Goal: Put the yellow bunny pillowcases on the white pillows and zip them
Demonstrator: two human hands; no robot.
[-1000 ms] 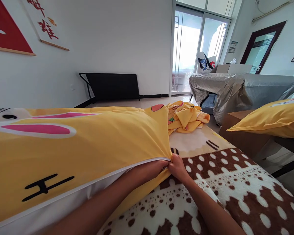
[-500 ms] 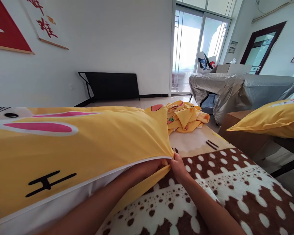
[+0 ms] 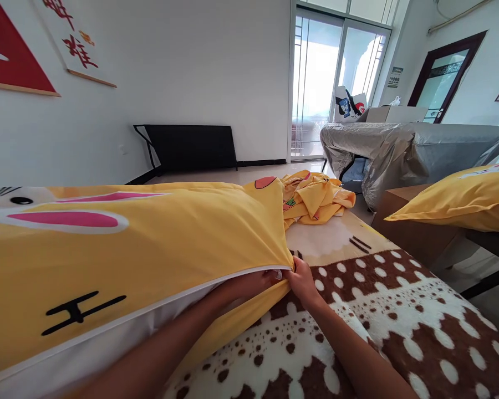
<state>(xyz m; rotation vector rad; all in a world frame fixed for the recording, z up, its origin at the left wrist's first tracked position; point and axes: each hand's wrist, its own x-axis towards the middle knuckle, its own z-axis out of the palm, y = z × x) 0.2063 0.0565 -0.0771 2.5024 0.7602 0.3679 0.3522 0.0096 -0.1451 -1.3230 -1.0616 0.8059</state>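
Observation:
A large yellow cover [image 3: 183, 233] with a rabbit print stretches from the left across the bed. Its long side is open along a white edge, and white filling [image 3: 120, 338] shows inside. My right hand [image 3: 303, 281] is closed on the corner at the right end of the opening. Just inside that opening, my left hand [image 3: 270, 279] is bent closed beside the right one, partly hidden by the cover's upper layer. A small whitish bit shows at its fingertips; what it is I cannot tell.
Under the cover lies a brown and white spotted blanket [image 3: 382, 299]. Crumpled yellow fabric [image 3: 316, 197] lies beyond the corner. To the right, a yellow pillow [image 3: 466, 199] rests by a cardboard box [image 3: 403, 221]. A silver-covered table [image 3: 449, 144] stands behind.
My left hand has shifted slightly at the corner, and a whitish bit now shows at its fingertips. My right hand keeps its hold. The cover's left part has sunk a little.

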